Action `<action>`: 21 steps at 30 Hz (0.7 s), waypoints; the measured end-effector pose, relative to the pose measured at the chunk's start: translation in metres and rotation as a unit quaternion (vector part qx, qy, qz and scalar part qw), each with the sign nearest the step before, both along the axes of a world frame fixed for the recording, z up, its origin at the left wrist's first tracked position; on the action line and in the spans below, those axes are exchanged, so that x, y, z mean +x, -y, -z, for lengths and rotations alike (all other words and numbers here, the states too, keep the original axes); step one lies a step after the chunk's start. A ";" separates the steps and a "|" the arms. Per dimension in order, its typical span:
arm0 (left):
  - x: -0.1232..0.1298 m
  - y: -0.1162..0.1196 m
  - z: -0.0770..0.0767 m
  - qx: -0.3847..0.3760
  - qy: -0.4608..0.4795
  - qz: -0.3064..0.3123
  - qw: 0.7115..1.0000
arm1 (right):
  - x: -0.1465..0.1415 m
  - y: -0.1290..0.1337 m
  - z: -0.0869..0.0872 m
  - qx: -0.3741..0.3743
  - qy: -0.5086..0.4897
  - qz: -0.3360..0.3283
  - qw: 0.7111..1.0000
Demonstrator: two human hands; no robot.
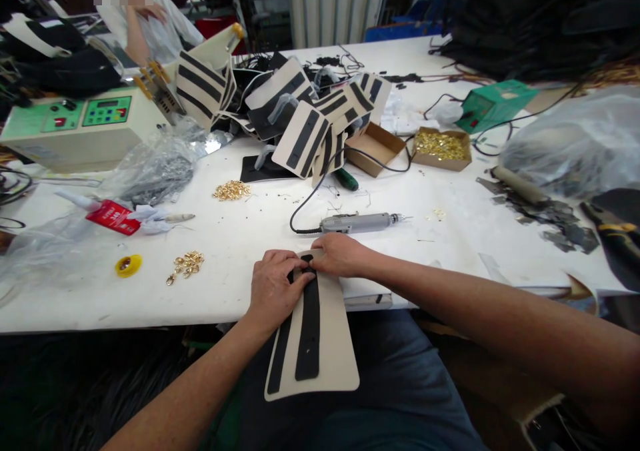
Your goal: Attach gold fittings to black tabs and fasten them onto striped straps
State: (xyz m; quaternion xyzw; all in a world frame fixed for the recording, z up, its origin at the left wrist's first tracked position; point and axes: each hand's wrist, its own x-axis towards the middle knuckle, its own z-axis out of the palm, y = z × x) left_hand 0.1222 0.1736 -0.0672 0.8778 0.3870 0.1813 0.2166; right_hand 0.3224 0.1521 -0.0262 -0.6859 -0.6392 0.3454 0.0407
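Observation:
A beige panel (336, 344) with black strips lies partly on the table's front edge and partly over my lap. My left hand (274, 283) grips its far left part, thumb and fingertips pressed at the upper end of the middle black strap (310, 324). My right hand (337, 254) holds the far right edge, its fingertips meeting the left thumb near the strap's end. Whatever small part sits between the fingertips is hidden. Just beyond the hands rests a grey electric screwdriver (357, 222), its bit pointing right.
Gold clasps (186, 266) and a yellow tape roll (129, 265) lie left. Similar striped panels (301, 137) are heaped behind, beside a cardboard box of gold parts (442, 149). A green power box (495, 106) stands back right. Another person (150, 21) sits across the table.

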 end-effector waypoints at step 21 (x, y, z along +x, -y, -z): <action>0.002 0.000 -0.001 0.011 -0.010 0.009 1.000 | 0.058 0.065 -0.041 0.216 -0.030 0.094 0.971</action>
